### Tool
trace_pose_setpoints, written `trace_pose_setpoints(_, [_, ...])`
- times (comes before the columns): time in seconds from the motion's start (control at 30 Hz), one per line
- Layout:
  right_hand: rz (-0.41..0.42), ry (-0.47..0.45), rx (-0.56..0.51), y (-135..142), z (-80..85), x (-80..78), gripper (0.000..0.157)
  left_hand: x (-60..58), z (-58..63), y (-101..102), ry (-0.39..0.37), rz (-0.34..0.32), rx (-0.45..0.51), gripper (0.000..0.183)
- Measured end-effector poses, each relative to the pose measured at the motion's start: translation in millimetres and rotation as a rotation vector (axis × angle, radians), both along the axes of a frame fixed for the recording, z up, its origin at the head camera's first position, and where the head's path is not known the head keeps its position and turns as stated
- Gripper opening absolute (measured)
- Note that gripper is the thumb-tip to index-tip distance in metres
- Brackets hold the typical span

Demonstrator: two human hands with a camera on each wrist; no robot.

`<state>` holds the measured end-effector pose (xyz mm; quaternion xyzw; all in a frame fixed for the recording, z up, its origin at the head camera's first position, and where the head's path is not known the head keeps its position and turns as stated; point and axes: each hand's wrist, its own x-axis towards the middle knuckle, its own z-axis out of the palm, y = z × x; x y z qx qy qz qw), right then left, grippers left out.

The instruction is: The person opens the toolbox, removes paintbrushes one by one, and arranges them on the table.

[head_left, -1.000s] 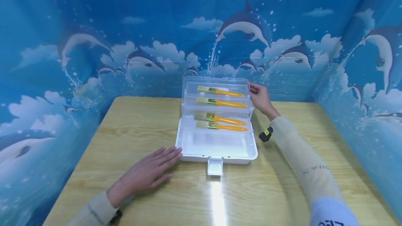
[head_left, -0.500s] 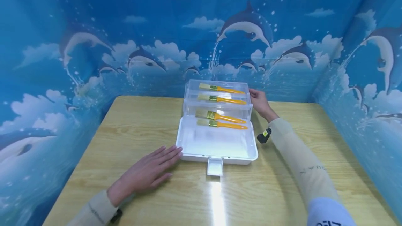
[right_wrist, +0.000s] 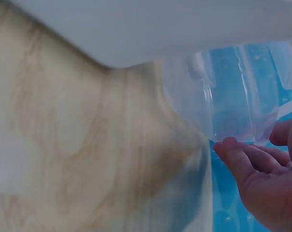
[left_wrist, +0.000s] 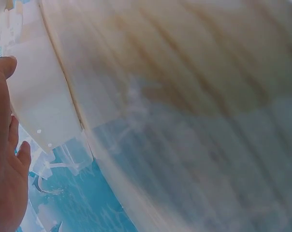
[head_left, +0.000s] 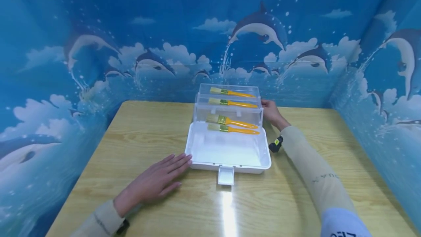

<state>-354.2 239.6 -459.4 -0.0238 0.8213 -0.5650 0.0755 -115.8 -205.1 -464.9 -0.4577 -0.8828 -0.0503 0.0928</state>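
A white box base [head_left: 230, 149] lies on the table with its front latch [head_left: 226, 175] hanging down. Behind it stands the clear lid part [head_left: 201, 114], raised and leaning back. Several paintbrushes with orange handles lie in rows: a top paintbrush [head_left: 241, 94], one below it, and a lower pair with a wide paintbrush [head_left: 240, 123]. My left hand [head_left: 156, 178] lies flat, straight fingertips at the base's front left corner. At the lid's right side, my right hand [head_left: 273, 114] pinches its clear edge [right_wrist: 233, 130] between thumb and fingers; the fingertips are partly hidden in the head view.
The wooden table [head_left: 141, 131] carries the box near its back edge. A blue dolphin-print curtain [head_left: 164, 21] hangs behind and at both sides. A small black camera [head_left: 275, 144] sits at the right wrist beside the base.
The lid has tilted further back, and the trays with the upper brushes have shifted with it. My right hand has moved slightly down along the lid's side. The left hand stays still.
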Motion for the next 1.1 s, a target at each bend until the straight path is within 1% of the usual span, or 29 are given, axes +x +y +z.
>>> trace_pose_setpoints(0.17, [0.019,-0.020,0.022,1,-6.3,-1.4,0.050,0.5,-0.3,0,-0.008,-0.001,0.003,0.071])
trace_pose_setpoints(0.33, [0.031,0.001,0.039,1,-5.8,-1.5,0.051,-0.1,-0.5,0,-0.012,0.004,-0.006,0.071])
trace_pose_setpoints(0.57, [0.048,-0.031,0.060,1,-4.6,0.2,0.052,-0.3,-0.4,-1,-0.020,0.008,-0.005,0.070])
trace_pose_setpoints(0.83, [0.133,-0.066,0.058,7,-0.1,3.9,0.052,-0.3,-0.9,-1,-0.031,0.012,-0.018,0.070])
trace_pose_setpoints(1.0, [0.183,-0.089,0.105,12,3.8,5.7,0.055,0.6,-1.4,0,-0.024,0.012,-0.003,0.071])
trace_pose_setpoints(1.1, [0.227,-0.075,0.160,16,5.0,6.4,0.059,1.4,-0.3,0,-0.032,0.016,-0.002,0.070])
